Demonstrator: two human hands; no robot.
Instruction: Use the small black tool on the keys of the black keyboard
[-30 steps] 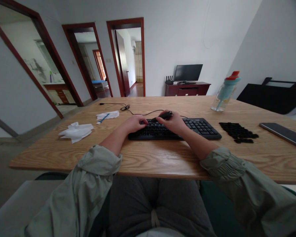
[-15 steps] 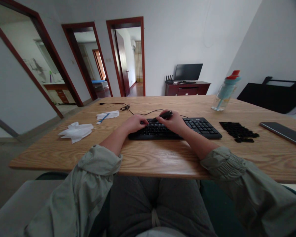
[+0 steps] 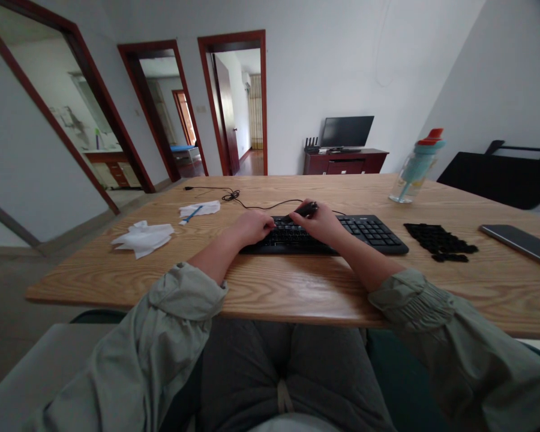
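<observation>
A black keyboard [image 3: 369, 233] lies on the wooden table in front of me, with part of its key area bare of keycaps. My right hand [image 3: 317, 223] is closed around a slim black tool [image 3: 306, 209], maybe a screwdriver; its tip points down left at the upper rows. Over the keyboard's left part rests my left hand [image 3: 254, 227], its fingers curled and pressed together near the tool's tip. Whatever those fingers pinch is hidden. To the right of the keyboard lie several loose black keycaps [image 3: 438, 239], set out in rows.
A dark phone [image 3: 519, 241] lies at the far right, and a clear bottle [image 3: 413, 171] with a red lid stands behind. Crumpled white tissue [image 3: 143, 238] and a blue brush-like stick [image 3: 192, 214] on another tissue are at left. The keyboard's cable [image 3: 265, 208] runs behind it.
The view has shifted slightly, so everything sits a little further right. Both hands keep nearly the same pose at the keyboard, the black tool still in my right hand.
</observation>
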